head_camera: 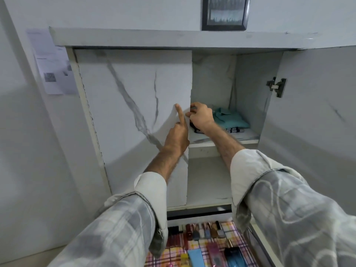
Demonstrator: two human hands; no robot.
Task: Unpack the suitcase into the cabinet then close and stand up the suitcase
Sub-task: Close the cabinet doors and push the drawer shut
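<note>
Suitcase contents [210, 245] remain below; folded clothes [229, 119] sit on the cabinet [134, 105] shelf. Right hand [200, 116] pinches its closed left door's edge; left hand [178, 132] points 1 finger, holding nothing.

— What kind of place is this?

— A room in a home. There is a white cabinet [134, 112] with grey lines like marble, and folded clothes [229, 120] lie on its shelf [221, 141].

— What else shows it?

— A framed picture [225, 13] stands on top by the wall. Down below, small bottles and tubes [210, 245] lie on a checked cloth [231, 228].
</note>
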